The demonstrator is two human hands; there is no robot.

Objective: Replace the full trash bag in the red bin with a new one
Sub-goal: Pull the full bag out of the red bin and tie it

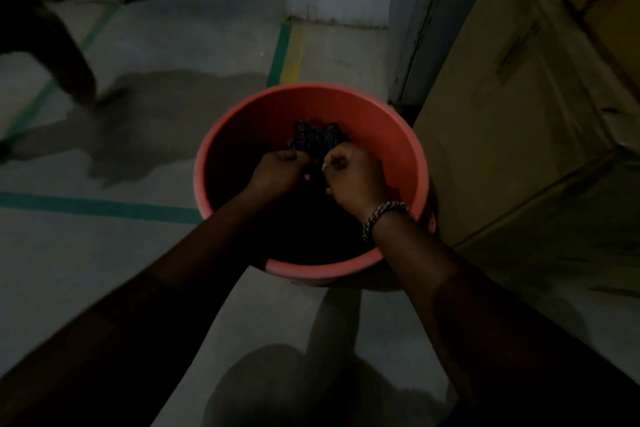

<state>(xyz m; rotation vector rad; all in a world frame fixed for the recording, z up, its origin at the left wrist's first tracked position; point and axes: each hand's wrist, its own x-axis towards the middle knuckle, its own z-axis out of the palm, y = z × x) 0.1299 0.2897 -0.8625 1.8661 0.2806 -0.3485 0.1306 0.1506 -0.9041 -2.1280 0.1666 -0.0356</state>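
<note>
Grey concrete floor (104, 270) with green painted lines (100, 206) lies to the far left of the grip; lighting is poor and detail in the dark areas is limited. A blurred dark shape at upper left cannot be identified.

Left hand (277, 172) reaches down inside the round red plastic bin (408, 163). Its fingers are closed into a fist on gathered black film, clamped on the neck of the black plastic trash bag (317, 139).

Between the two fists, and just beyond them, a crumpled tuft of the bag's mouth stands up. The body of the bag sits below the grip, inside the bin, lost in shadow; how full it is cannot be confirmed.

Right hand (353, 177), wearing a braided wrist bracelet (381, 217), is likewise closed tight on the bag's neck, just beside the left hand, the two nearly touching.

To the right of the grip stands a large tan cardboard carton (519, 132), close against the bin wall.

Assessment: the step in hand appears to be gathering or knotting the bag's mouth ahead of lifting it out. The film is soft, thin and probably slippery, and liable to tear under a heavy load. The gathered neck is the sound place to hold; a straight upward lift would suit, keeping clear of the rim. No new bag is visible.
</note>
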